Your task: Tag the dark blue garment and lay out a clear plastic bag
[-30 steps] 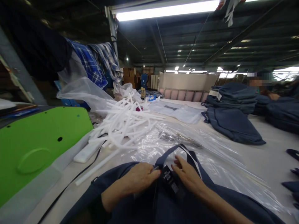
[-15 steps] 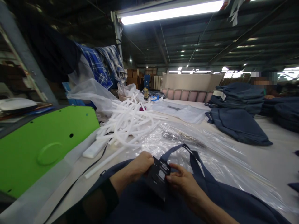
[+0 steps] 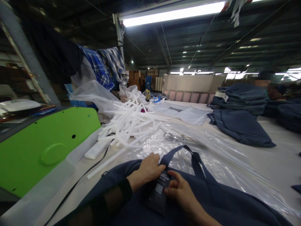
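Note:
A dark blue bag (image 3: 225, 197) with a looped strap handle (image 3: 175, 153) lies in front of me. A black tag (image 3: 157, 194) with white print hangs near the base of the handle. My left hand (image 3: 150, 169) is closed at the tag's top edge, by the strap. At the tag's right edge, my right hand (image 3: 180, 191) pinches it between thumb and index finger.
Beyond the bag lie clear plastic sheets (image 3: 211, 150) and a heap of white tubing (image 3: 127, 122). A green panel (image 3: 51, 144) stands at the left. Folded dark blue bags (image 3: 242, 127) are at the right, with a person (image 3: 270, 86) behind them.
My left hand has moved right, from the tag's left corner to its top by the strap. The tag has turned and hangs lower; my right hand has shifted slightly down and left.

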Demonstrator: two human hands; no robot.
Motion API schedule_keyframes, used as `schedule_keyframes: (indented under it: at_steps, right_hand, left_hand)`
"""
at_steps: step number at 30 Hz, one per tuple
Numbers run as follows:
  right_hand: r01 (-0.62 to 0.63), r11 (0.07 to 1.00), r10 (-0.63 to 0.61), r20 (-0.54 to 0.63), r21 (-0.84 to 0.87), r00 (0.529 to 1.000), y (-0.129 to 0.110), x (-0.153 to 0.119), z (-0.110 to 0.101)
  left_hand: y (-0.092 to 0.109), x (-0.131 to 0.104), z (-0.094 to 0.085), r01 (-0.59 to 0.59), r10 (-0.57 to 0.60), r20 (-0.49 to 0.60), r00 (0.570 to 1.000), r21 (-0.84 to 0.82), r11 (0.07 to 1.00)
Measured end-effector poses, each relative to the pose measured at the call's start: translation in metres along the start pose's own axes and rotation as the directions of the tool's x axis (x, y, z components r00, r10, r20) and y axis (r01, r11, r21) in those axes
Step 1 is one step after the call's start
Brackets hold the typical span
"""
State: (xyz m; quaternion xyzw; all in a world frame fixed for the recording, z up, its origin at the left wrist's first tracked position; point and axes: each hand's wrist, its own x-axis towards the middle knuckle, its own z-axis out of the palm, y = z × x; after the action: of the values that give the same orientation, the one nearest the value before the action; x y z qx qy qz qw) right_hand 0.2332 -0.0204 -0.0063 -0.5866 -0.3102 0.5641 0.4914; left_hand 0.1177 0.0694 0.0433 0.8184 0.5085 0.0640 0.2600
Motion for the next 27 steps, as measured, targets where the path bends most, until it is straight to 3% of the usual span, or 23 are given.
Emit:
schedule_keyframes:
  at_steps: [4,8,13,18,20,23,24,25,27]
  right_hand:
    - [0.032,0.998,-0.030,0.040,-0.050,0.999,0.007,0.002,-0.003]
    - [0.009,0.974,0.006,0.066,-0.226,0.998,0.004,0.008,-0.014]
    - [0.088,0.901,-0.107,-0.022,-0.425,0.994,-0.013,0.026,-0.030]
    - [0.116,0.868,-0.196,-0.119,-0.483,0.973,-0.033,0.048,-0.026]
    - [0.129,0.870,-0.215,-0.131,-0.476,0.968,-0.037,0.059,-0.019]
    - [0.124,0.910,-0.196,-0.148,-0.396,0.969,-0.033,0.075,-0.008]
    - [0.113,0.929,-0.176,-0.154,-0.352,0.972,-0.030,0.079,-0.005]
    - [0.099,0.948,-0.153,-0.159,-0.304,0.975,-0.027,0.083,-0.004]
    - [0.076,0.973,-0.115,-0.172,-0.219,0.978,-0.020,0.089,-0.005]
  left_hand:
    - [0.005,0.029,0.014,0.044,-0.044,0.005,0.999,-0.036,0.998]
    - [-0.004,0.045,0.022,0.114,-0.116,-0.019,0.993,-0.100,0.988]
    - [-0.007,0.032,0.037,0.102,-0.113,-0.154,0.982,-0.080,0.992]
    - [-0.010,0.012,0.073,-0.033,0.027,-0.295,0.955,-0.016,0.999]
    - [-0.018,0.010,0.090,-0.142,0.145,-0.415,0.898,0.039,0.989]
    - [-0.027,0.007,0.107,-0.223,0.285,-0.635,0.718,0.178,0.958]
    - [-0.028,0.006,0.107,-0.210,0.296,-0.651,0.699,0.208,0.955]
    - [-0.027,0.003,0.106,-0.199,0.302,-0.629,0.717,0.231,0.953]
    - [-0.021,-0.003,0.097,-0.208,0.316,-0.496,0.809,0.262,0.942]
